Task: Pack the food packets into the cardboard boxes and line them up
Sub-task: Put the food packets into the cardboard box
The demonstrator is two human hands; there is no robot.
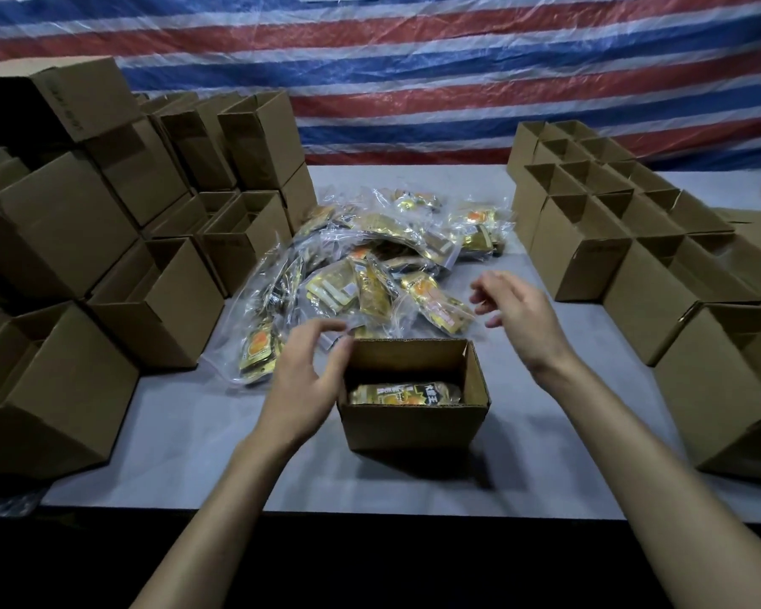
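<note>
Left hand (308,382) at box (409,428) with packet (405,394) inside, right hand (517,316) above bench (185,454) near pile (370,265), both grips spread, empty

Location type: a makeshift packing station for boxed goods. The evidence is as follows. A long grey bench (185,454) spans the view and carries stock in bulk. At the left, cardboard boxes (62,239) stand stacked several tiers high, with their open sides facing various ways. At the right, open boxes (589,222) stand upright in tight rows, side walls touching. Between the two groups lies a loose heap of food packets (370,265), gold-printed and sealed in clear bags. One single box (409,426) sits near the front edge of the bench with a packet (407,394) lying inside. The rear wall is a creased, glossy tarpaulin (414,81) striped red, white and blue.
</note>
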